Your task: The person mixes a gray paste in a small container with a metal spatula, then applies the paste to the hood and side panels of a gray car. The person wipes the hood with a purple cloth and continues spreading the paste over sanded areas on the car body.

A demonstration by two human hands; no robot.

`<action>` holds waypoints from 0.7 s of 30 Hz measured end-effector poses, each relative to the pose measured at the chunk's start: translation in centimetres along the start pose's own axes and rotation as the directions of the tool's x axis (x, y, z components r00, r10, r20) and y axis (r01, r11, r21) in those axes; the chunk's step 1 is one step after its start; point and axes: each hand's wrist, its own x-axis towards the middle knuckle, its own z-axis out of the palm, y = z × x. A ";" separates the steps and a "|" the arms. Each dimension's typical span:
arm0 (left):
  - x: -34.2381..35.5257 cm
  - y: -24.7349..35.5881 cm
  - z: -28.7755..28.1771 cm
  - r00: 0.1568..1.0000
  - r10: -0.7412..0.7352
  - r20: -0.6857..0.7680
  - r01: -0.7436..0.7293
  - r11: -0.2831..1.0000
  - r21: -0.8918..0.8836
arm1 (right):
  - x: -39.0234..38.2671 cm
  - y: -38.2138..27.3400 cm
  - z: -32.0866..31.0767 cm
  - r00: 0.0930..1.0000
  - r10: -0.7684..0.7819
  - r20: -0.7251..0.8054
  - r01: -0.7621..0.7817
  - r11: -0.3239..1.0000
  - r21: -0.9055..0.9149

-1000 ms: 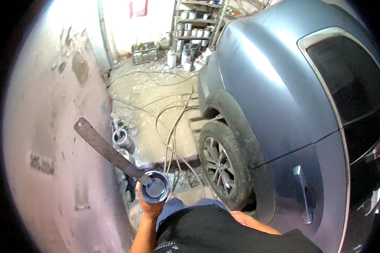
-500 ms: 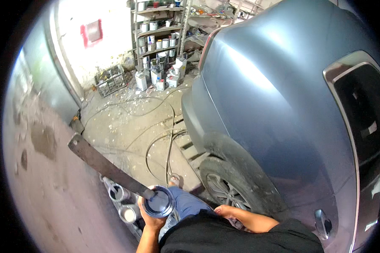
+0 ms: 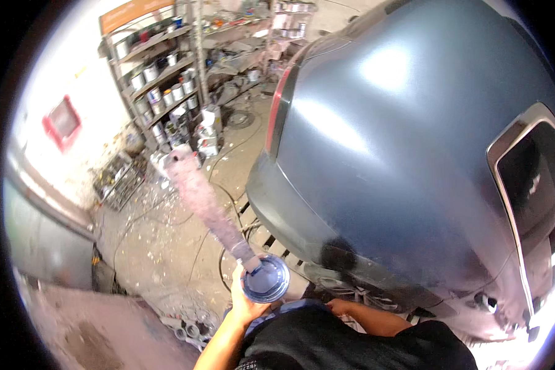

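Note:
My left hand (image 3: 245, 303) is wrapped round an open round can (image 3: 283, 288) of blue-grey paint, held upright in front of my body. A long flat stirring stick (image 3: 197, 196) with a hole near its top end stands in the can. It leans out toward the far left, and its lower end is in the paint. My right hand (image 3: 337, 307) is at my waist beside the black shirt and blue trousers. The shirt and blur partly hide its fingers, so its grip is unclear.
A dark blue-grey car (image 3: 376, 160) fills the right side. Shelves (image 3: 160, 80) with several cans stand at the far left, near a crate (image 3: 120, 179). A hose (image 3: 221, 262) lies on the littered floor. More cans (image 3: 191, 332) stand low at left beside a dusty panel (image 3: 98, 327).
My view has turned to the right. The can, still in my left hand, and the stick have shifted right in the picture, and the stick stands steeper. My right hand stays at my waist.

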 end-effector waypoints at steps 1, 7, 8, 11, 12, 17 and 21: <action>2.1 -0.5 -0.7 0.996 0.013 0.087 -0.013 1.000 0.003 | -0.1 -0.8 0.7 0.986 0.164 -0.010 -0.158 0.962 0.221; 11.3 -4.7 -3.4 0.916 0.127 0.381 -0.088 0.989 -0.117 | -3.7 -15.6 -4.1 0.720 0.081 -0.689 -0.025 0.996 0.091; 13.3 -4.2 -4.3 0.863 0.035 0.503 0.000 0.998 -0.069 | -7.4 -21.5 -6.2 0.567 0.063 -0.821 0.306 0.909 0.282; 16.2 -6.0 -5.4 0.735 0.057 0.676 -0.070 0.997 -0.008 | -14.1 -30.7 -10.8 0.222 0.087 -0.971 0.551 0.811 0.199; 17.2 -6.2 -5.6 0.703 0.054 0.709 -0.062 0.998 -0.015 | -16.3 -34.1 -12.6 0.135 0.091 -0.987 0.445 0.884 0.142; 20.9 -6.0 -5.2 0.573 0.087 0.815 -0.041 0.996 -0.078 | -18.2 -43.6 -19.8 0.116 -0.041 -0.992 0.575 0.817 0.034; 22.6 -5.0 -5.1 0.534 0.131 0.835 -0.095 0.991 -0.094 | -18.0 -46.4 -21.5 0.101 0.064 -0.993 0.451 0.886 0.103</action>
